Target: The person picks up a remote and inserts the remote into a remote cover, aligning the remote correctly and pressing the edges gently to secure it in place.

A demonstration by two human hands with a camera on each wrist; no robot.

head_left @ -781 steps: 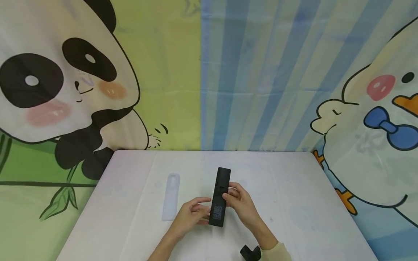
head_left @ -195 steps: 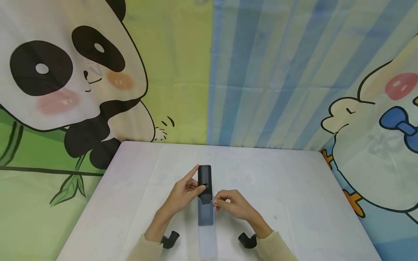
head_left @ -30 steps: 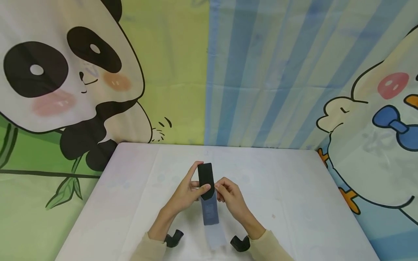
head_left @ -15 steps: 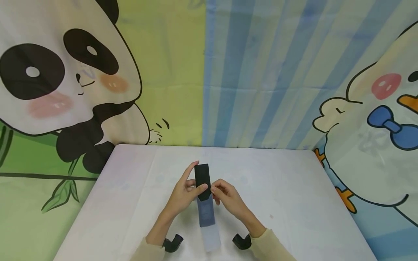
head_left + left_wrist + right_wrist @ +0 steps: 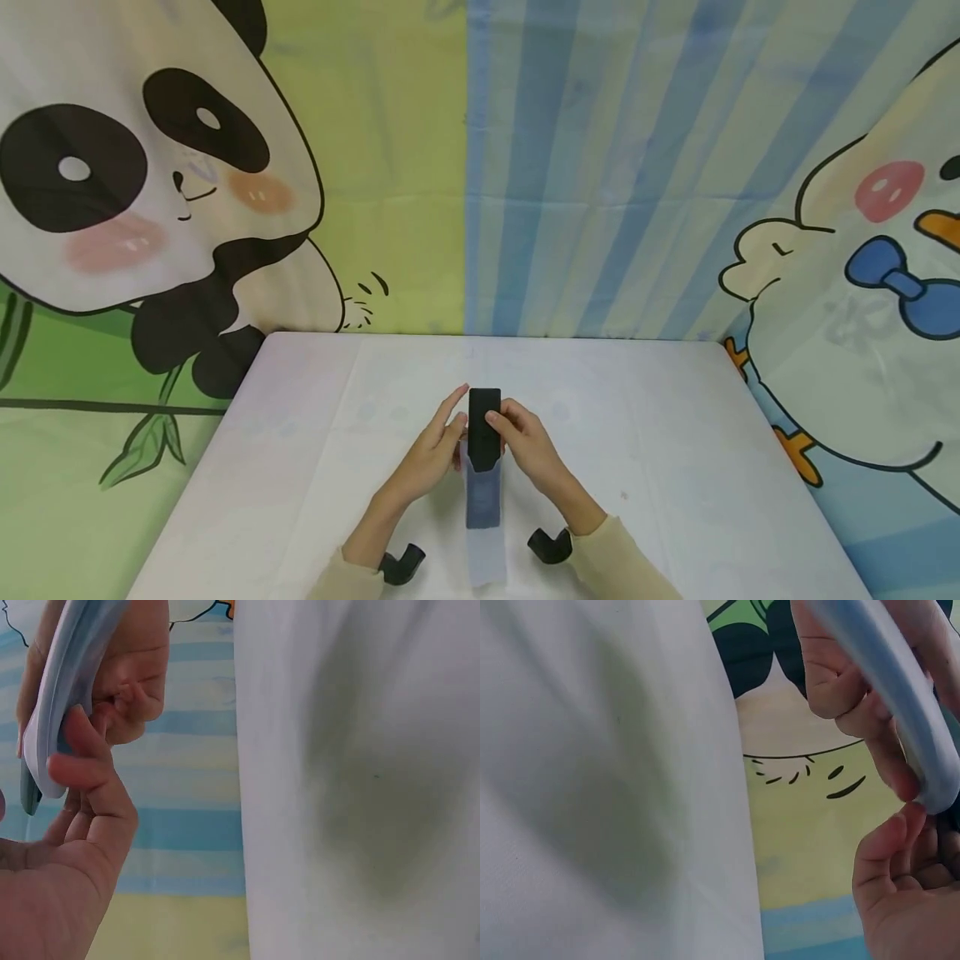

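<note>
A black remote control is partly inside a translucent silicone sleeve, its bare upper end sticking out of the sleeve's mouth. My right hand grips the remote near the mouth, thumb across its face and fingers behind. My left hand is at the left edge, its index finger extended upward along the remote. In the left wrist view, curled fingers of the left hand press the sleeve from below. The right wrist view has the right hand's fingertips at the sleeve's rim.
The white table spreads under both hands, which are raised above it. Black curved wrist mounts sit at both cuffs. A curtain with cartoon animals hangs behind the table's far edge.
The remote, earlier separate from the sleeve, is now partly inside it. Over the last half second my left thumb has left its face, and my right thumb lies there instead. The remote has straightened.
</note>
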